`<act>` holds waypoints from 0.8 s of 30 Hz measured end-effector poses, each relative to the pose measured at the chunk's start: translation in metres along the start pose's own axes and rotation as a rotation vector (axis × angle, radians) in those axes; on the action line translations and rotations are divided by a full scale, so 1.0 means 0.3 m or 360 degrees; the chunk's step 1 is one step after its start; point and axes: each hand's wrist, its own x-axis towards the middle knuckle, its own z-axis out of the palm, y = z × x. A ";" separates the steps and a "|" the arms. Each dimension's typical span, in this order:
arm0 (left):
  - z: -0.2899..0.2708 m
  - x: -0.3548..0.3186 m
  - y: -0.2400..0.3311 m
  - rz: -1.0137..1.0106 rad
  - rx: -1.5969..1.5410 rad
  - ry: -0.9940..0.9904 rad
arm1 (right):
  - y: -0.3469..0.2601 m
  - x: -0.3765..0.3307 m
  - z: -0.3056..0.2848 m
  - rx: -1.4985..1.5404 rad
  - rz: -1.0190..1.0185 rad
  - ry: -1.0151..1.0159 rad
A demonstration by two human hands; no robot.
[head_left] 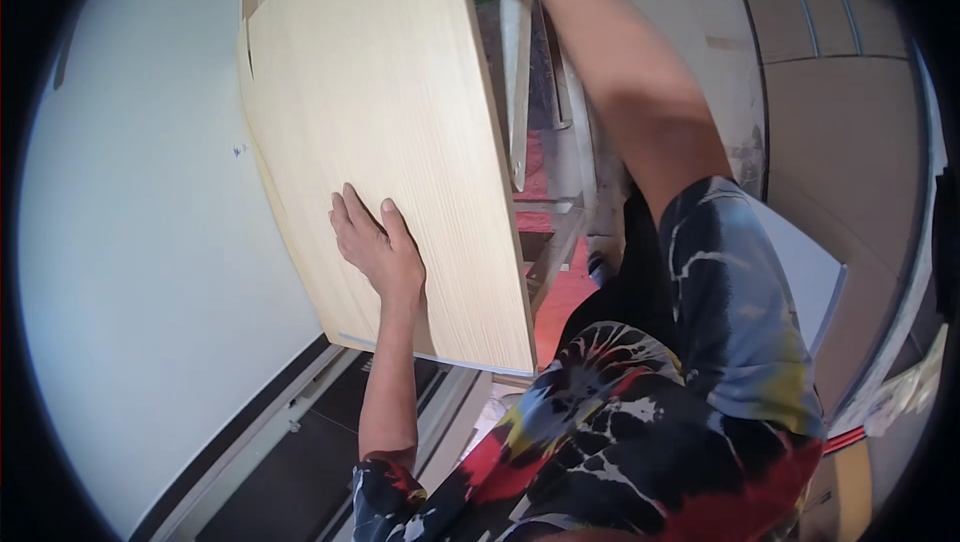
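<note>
My left hand (378, 250) lies flat on a large pale wood-grain board (390, 92), fingers stretched out and thumb apart. The board stretches from the upper edge of the picture down to a light lower edge near my body. Beyond the board's right side, my right forearm (625, 72) reaches up and out of the picture at the top. The right hand itself is cut off there, so its fingers and anything in them are hidden.
A pale wall (150, 202) runs along the left. Right of the board are a wooden trestle-like frame (555, 252) and red floor covering (565, 307). Brown sheets (830, 142) and a white panel (800, 262) stand at the right. Dark panels with light rails (310, 462) lie at lower left.
</note>
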 end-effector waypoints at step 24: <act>-0.002 0.008 -0.006 -0.0133 -0.0004 0.0002 | -0.434 -0.744 -0.305 -0.0077 0.0178 -0.0222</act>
